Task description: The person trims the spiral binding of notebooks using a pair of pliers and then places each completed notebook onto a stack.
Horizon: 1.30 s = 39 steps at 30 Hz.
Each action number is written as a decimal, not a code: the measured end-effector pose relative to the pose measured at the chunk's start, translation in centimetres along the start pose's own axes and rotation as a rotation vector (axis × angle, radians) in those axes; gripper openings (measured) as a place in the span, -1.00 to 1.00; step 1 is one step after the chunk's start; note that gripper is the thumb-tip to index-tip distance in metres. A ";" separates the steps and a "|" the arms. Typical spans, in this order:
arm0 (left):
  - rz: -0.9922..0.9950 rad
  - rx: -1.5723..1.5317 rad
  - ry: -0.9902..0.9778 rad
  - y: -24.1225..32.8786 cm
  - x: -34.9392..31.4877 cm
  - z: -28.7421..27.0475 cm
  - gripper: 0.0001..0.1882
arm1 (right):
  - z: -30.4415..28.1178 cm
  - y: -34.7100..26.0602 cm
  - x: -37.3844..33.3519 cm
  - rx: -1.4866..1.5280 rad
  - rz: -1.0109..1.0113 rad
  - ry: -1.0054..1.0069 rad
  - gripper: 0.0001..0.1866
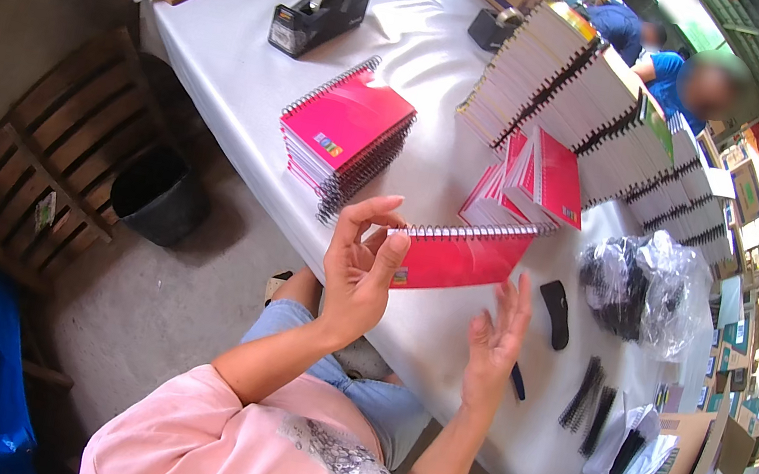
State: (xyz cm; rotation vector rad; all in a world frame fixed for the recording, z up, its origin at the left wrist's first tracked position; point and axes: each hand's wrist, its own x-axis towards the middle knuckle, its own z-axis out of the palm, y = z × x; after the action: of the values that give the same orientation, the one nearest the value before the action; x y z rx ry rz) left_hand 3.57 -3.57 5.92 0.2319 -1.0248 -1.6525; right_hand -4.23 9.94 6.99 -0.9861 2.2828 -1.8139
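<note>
A red spiral-bound notebook (pixel 467 261) is held above the near edge of the table, its wire spiral along the top. My left hand (pixel 362 269) pinches its left end near the spiral, thumb in front. Close to the notebook's lower right corner is my right hand (pixel 495 344), fingers stretched and apart; whether a fingertip touches the cover I cannot tell. Behind my left hand stands a stack of red spiral notebooks (pixel 348 125). Several more red notebooks (pixel 552 181) lie tilted beyond the held one.
Tall rows of spiral-bound books (pixel 540 73) fill the far right of the white-covered table (pixel 238 60). A black tape dispenser (pixel 321 19) stands at the back. To the right lie a plastic bag (pixel 644 289), black binding coils (pixel 583 395) and a cardboard box (pixel 663 470). Two people are beyond.
</note>
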 end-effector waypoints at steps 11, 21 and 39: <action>0.440 0.689 -0.004 7.2 7.5 -4.4 -0.65 | 8.3 -6.9 13.3 1.075 0.010 -0.089 -0.61; 0.086 0.594 0.201 2.4 10.2 -8.2 -0.45 | 15.7 -12.5 17.5 -0.423 -0.689 -0.852 -0.22; 0.096 0.527 0.078 -0.1 10.8 -8.0 -0.57 | -9.2 5.1 21.3 -0.462 0.319 -0.032 -0.44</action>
State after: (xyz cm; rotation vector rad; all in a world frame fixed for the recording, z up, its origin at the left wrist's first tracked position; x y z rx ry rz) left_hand 4.60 -16.87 4.78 0.5796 -1.3758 -1.2524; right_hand -27.19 7.38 12.27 -0.6267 2.7104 -1.1694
